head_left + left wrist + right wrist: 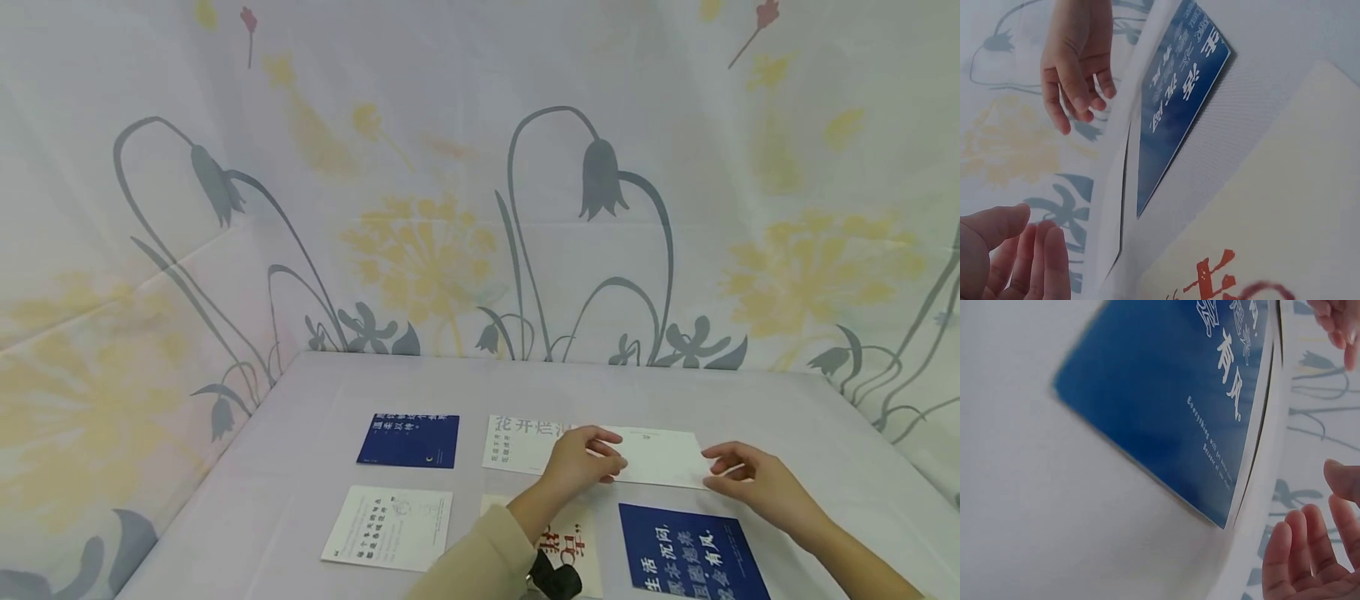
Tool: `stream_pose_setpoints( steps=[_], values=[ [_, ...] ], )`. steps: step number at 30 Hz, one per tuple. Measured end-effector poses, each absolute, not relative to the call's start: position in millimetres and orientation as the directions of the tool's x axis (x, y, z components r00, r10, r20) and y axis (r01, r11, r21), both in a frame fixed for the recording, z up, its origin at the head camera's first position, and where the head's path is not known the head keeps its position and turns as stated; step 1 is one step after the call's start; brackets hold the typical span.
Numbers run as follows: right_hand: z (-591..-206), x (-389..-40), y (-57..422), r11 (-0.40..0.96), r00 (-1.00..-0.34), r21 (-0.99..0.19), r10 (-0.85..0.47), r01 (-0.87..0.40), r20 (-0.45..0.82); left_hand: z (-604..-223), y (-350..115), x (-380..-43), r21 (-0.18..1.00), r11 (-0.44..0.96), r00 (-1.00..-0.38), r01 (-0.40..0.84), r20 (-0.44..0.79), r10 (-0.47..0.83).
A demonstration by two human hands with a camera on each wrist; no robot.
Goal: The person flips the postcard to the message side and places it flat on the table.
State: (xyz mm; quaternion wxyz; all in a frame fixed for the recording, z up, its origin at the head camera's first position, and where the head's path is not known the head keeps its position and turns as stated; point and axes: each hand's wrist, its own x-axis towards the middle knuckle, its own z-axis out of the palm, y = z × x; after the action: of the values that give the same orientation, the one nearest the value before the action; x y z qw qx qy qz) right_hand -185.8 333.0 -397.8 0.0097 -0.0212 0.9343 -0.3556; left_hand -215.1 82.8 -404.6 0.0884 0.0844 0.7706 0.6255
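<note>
In the head view my left hand (585, 458) is over the back row, fingers loosely bent, with nothing gripped. To its left shows a white card with grey characters (521, 446); to its right, a nearly blank white card (663, 458). The hand hides where these two meet. My right hand (761, 483) is at the right edge of the blank card, thumb and fingers apart. Both wrist views show the fingers relaxed and holding nothing. Nearer me lies a blue card with white characters (693, 550). A cream card with red characters (587, 521) is partly hidden under my left forearm.
On the left of the table (285, 500) lie a blue card with a small moon (412, 442) and, nearer, a white card with black writing (390, 527). A flower-printed cloth (465, 167) rises behind the table and along its sides. A black device (555, 575) sits at my left wrist.
</note>
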Motion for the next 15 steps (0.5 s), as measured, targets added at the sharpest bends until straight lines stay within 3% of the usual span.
stream_pose_setpoints(
  steps=[15],
  values=[
    [-402,-161,332,0.737,-0.997,-0.672,-0.06,-0.074,0.043,-402,68,-192,0.915,0.34,-0.922,0.218,0.078,0.38]
  ],
)
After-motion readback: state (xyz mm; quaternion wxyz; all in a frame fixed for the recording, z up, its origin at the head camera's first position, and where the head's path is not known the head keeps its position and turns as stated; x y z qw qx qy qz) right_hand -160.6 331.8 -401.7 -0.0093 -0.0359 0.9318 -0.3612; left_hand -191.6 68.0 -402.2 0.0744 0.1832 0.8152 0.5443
